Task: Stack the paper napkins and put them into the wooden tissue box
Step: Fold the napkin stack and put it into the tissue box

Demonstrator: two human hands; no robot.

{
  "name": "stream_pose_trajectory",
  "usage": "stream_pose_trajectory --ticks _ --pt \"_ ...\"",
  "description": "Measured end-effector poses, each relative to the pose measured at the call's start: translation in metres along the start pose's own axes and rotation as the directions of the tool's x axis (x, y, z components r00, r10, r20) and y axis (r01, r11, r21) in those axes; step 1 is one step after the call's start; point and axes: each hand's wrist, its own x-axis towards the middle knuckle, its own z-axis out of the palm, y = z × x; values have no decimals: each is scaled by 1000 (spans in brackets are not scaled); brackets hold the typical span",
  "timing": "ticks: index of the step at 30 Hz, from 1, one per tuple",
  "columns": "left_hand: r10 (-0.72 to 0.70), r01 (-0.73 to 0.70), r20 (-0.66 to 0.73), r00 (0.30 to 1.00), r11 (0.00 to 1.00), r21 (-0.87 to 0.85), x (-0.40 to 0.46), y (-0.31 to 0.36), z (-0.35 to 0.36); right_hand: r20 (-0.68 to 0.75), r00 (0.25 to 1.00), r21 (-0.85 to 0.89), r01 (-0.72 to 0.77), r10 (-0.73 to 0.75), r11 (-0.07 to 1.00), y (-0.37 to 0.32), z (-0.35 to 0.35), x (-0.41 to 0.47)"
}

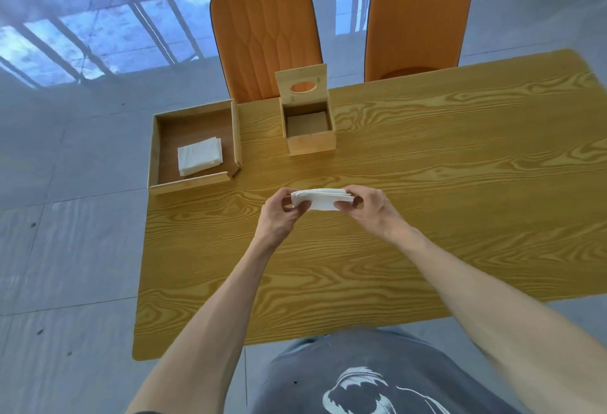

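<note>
A stack of white paper napkins is held just above the middle of the wooden table. My left hand pinches its left end and my right hand pinches its right end. The wooden tissue box stands behind the hands with its lid, which has an oval hole, hinged upright. Its inside looks bare. A second pile of white napkins lies in a shallow wooden tray at the table's far left corner.
Two orange chairs stand behind the table's far edge. The table's near edge is close to my body. A pale tiled floor surrounds the table.
</note>
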Motion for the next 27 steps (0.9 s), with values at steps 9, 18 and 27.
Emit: stream_pose_trajectory --ticks 9,18,27 --pt "130 -133 -160 979 991 -12 67 76 -24 -233 965 -75 107 -122 991 -35 -48 79" --pt "72 -95 -269 960 993 -73 121 94 -34 -250 960 -67 116 -129 991 -45 -59 146" --pt "45 -53 -170 984 998 -42 141 75 -42 -182 979 -71 79 -90 994 -28 -44 169"
